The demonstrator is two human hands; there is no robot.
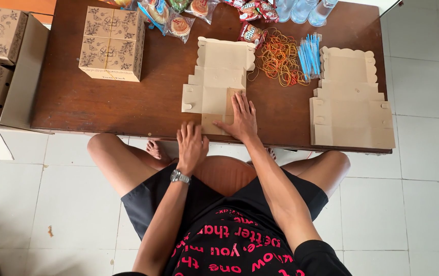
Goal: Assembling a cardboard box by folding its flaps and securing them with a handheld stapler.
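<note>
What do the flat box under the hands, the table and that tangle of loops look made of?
Flat box: thin tan cardboard, matte, with creased folds and cut tabs. Table: dark brown wood, or a wood-look veneer, with faint grain and a slight sheen. Loops: probably rubber bands, thin, limp, orange and yellow.

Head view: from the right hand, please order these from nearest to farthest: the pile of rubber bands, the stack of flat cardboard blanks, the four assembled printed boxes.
Measured from the right hand:
1. Pile of orange and yellow rubber bands, up and slightly right.
2. Stack of flat brown cardboard blanks, on the table's right end.
3. Four assembled printed brown boxes, far upper left.
</note>
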